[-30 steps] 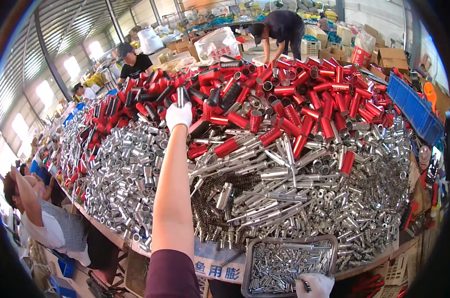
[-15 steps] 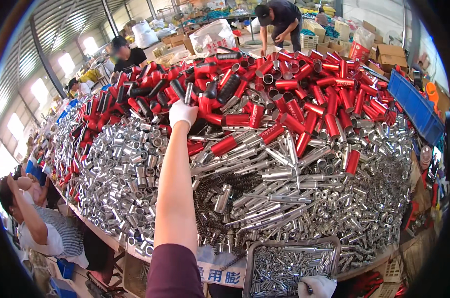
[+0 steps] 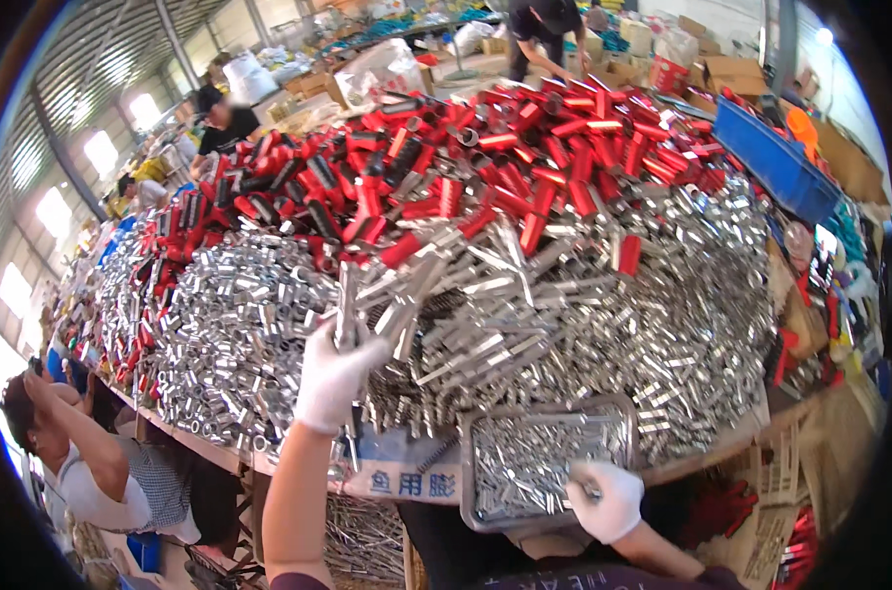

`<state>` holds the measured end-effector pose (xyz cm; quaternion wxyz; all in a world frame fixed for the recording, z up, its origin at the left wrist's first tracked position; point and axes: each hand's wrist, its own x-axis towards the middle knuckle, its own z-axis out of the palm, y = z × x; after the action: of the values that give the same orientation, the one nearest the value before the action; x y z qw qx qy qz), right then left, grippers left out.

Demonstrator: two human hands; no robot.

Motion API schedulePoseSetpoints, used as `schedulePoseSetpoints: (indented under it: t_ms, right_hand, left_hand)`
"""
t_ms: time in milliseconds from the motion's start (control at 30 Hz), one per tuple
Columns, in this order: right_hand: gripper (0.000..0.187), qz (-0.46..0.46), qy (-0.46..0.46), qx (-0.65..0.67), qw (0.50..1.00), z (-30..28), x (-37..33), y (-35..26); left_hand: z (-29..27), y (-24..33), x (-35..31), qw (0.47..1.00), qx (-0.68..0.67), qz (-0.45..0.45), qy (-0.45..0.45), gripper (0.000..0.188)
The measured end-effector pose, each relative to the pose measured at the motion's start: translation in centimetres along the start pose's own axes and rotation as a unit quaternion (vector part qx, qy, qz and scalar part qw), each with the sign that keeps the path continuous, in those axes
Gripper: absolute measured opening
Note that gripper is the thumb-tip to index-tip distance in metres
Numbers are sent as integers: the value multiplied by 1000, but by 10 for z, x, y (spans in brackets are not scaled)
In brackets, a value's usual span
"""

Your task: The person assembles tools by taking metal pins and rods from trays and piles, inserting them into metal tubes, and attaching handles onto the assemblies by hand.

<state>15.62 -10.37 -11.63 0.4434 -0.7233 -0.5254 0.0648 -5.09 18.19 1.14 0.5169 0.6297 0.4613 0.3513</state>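
My left hand (image 3: 334, 382), in a white glove, is closed around a slim silver metal tube (image 3: 347, 300) that points up and away from me. It hovers over the near edge of the heap, beside silver rods (image 3: 485, 339) and short metal sleeves (image 3: 239, 324). My gloved right hand (image 3: 608, 501) is at the right near corner of a dark tray (image 3: 468, 492) filled with small metal pins (image 3: 535, 457). Its fingers are curled, with something small and dark showing between them that I cannot make out.
Red tubes (image 3: 515, 187) and black-and-red handles (image 3: 318, 177) are heaped along the far side. A blue crate (image 3: 775, 162) stands at the far right. People work at the left (image 3: 112, 462), the far left (image 3: 225, 123) and the far side (image 3: 546, 39).
My left hand has drawn back from the red parts toward me, carrying the metal tube. My right hand shows more fully at the tray. The whole view has shifted.
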Motion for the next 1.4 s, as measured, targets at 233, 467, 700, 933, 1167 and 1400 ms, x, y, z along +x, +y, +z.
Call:
schedulePoseSetpoints:
  t_ms: [233,467,700,933,1167,1400]
  right_hand:
    - [51,310,-121,503,798,-29,37,-11]
    - [46,391,-83,461,793,-53,16,1]
    - [23,365,24,548,753,-81,-2,53]
    - [24,312,55,609,727,-86,-7,51]
    - [27,297,-18,559,774,-94,0,35]
    - [30,319,-138,603,718,-72,-7,8]
  left_hand:
    - [83,-33,-127,971,125,94,-178,19]
    - [123,-31,-171,934,239,188,-187,22]
    - [114,-18,-171,940,230,53,-245,22]
    - [112,-20,-169,932,127,-97,-324,22]
    - [112,-8,-177,933,230,50,-274,23]
    - [121,-11,-188,940,221,89,-244,34]
